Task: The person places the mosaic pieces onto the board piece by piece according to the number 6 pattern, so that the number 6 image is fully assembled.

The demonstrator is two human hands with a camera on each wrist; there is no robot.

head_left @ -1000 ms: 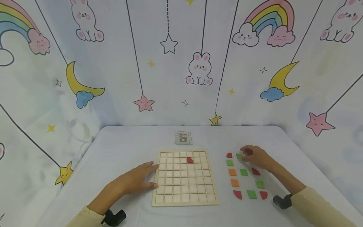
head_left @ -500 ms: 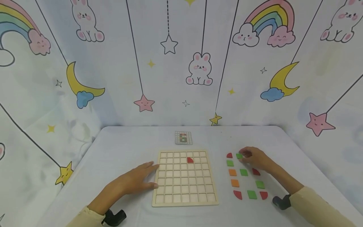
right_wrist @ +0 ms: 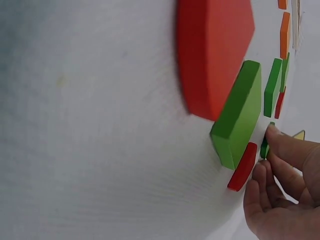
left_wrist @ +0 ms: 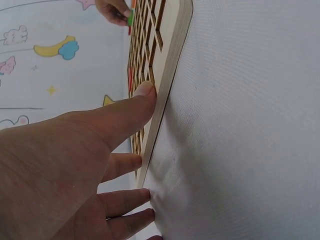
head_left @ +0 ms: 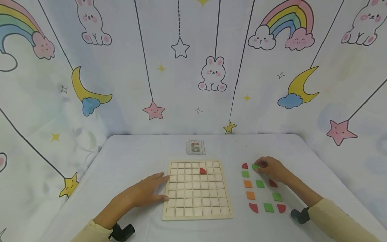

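Note:
A wooden grid board (head_left: 198, 192) lies flat on the white table, with one red quarter-round piece (head_left: 203, 171) in a cell of its second row. My left hand (head_left: 143, 191) rests spread on the board's left edge; in the left wrist view the thumb of that hand (left_wrist: 85, 145) lies on the wooden rim (left_wrist: 167, 65). To the right of the board, my right hand (head_left: 272, 168) pinches a green square piece (head_left: 255, 166) at the far end of the loose pieces. In the right wrist view the hand (right_wrist: 287, 185) has thumb and finger on that green piece (right_wrist: 265, 146).
Several loose pieces lie right of the board, among them an orange square (head_left: 250, 195), a green square (head_left: 268, 207) and a red quarter-round (head_left: 281, 208). A small card (head_left: 195, 147) with a grid figure lies behind the board. A patterned cloth (head_left: 181, 80) hangs behind the table.
My right hand has moved very slightly, its fingers now closed on the green square at the far end. The left hand and the board have stayed put.

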